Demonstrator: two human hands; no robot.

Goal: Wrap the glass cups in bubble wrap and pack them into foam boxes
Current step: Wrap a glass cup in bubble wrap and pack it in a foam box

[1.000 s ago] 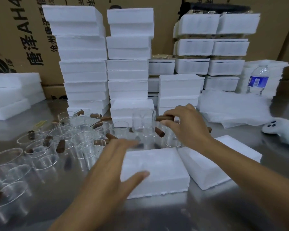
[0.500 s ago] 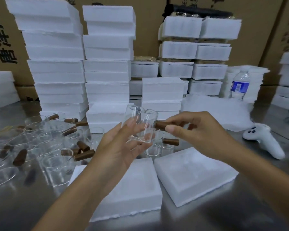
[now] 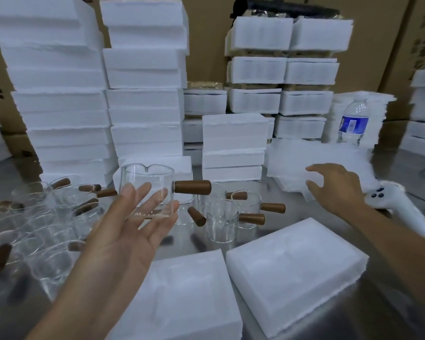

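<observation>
Brushed-metal tabletop across the near foreground, dully reflective. On it at the right, a white handheld controller with three dark buttons, lying on its side, handle toward the near right. Farther back on the right, a clear plastic water bottle with a blue label, upright, well apart from the controller. Along the far side, a wall of brown cardboard cartons, black print at the far left. High at far centre, something long and dark, kind unclear.
</observation>
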